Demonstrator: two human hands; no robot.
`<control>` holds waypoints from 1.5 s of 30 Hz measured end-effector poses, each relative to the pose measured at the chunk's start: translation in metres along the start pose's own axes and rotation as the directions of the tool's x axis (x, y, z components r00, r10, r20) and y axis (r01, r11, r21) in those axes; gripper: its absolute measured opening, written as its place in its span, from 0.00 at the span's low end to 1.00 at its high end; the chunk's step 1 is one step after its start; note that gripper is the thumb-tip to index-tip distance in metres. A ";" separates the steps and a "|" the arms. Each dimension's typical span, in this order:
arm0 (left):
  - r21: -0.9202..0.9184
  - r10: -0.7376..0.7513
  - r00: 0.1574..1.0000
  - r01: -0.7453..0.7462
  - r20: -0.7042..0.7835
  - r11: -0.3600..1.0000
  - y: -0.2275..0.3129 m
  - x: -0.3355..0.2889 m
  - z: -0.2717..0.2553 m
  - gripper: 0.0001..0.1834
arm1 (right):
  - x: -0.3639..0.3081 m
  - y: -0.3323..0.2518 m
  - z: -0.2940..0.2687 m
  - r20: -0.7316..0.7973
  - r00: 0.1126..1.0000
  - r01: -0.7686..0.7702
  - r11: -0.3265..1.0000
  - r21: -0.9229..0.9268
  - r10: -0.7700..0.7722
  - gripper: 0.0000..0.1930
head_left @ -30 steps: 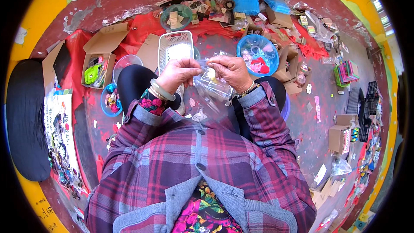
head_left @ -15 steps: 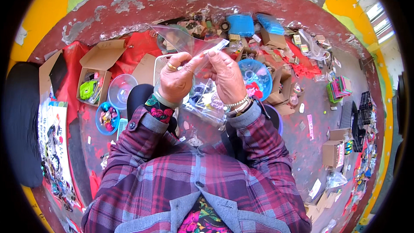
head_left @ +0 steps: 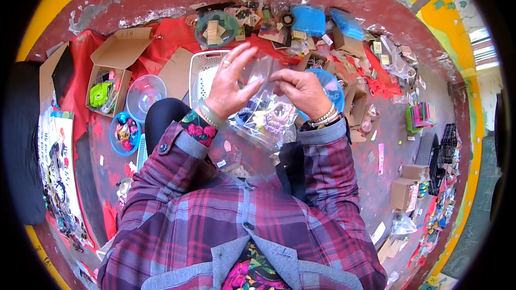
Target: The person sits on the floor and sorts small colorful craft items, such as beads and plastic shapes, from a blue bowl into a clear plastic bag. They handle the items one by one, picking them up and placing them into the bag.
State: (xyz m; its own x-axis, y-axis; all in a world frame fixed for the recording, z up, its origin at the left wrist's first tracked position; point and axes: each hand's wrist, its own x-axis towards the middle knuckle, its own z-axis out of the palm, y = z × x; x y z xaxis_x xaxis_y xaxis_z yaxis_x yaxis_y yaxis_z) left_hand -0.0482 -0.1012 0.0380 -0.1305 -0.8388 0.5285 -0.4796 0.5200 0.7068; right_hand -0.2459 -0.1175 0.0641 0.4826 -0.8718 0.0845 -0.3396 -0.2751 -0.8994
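My right hand (head_left: pixel 303 91) pinches the upper edge of a clear plastic bag (head_left: pixel 263 69) between thumb and fingers. Close by on its left, my left hand (head_left: pixel 231 81) is open, fingers stretched upward and thumb out toward the bag; a ring shows on one finger. Below both hands, a lilac scrunchie-like ring (head_left: pixel 277 118) and small pale and dark items show through shiny clear plastic. I cannot tell whether that plastic is part of the same bag. Behind my left hand stands a white perforated basket (head_left: pixel 196 78), partly covered by it.
On the left are an open cardboard box (head_left: pixel 121 48), a clear bowl (head_left: pixel 141 82) and a blue bowl of shiny trinkets (head_left: pixel 116 147). A blue basin (head_left: pixel 334 92) sits behind my right hand. Blue packs (head_left: pixel 308 20) lie near the peeling red wall. Pink and green baskets (head_left: pixel 421 115) stand right.
My left hand has let go of the bag's top edge and opened, rising a little. My right hand has moved slightly right and down, still pinching the bag. The raised clear flap has dropped.
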 end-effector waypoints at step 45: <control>-0.057 -0.241 0.971 0.240 -0.001 0.969 -0.026 -0.006 0.025 0.06 | 0.007 0.008 0.042 -0.066 0.866 0.327 0.663 -0.673 -0.495 0.02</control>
State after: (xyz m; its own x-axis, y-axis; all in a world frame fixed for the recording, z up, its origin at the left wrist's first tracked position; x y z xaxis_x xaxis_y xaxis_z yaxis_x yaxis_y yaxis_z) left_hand -0.0566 -0.1139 0.0053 -0.0104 -0.9392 0.3431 -0.4467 0.3114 0.8388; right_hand -0.2111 -0.1087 0.0393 0.5328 -0.6461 0.5466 -0.6108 -0.7406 -0.2800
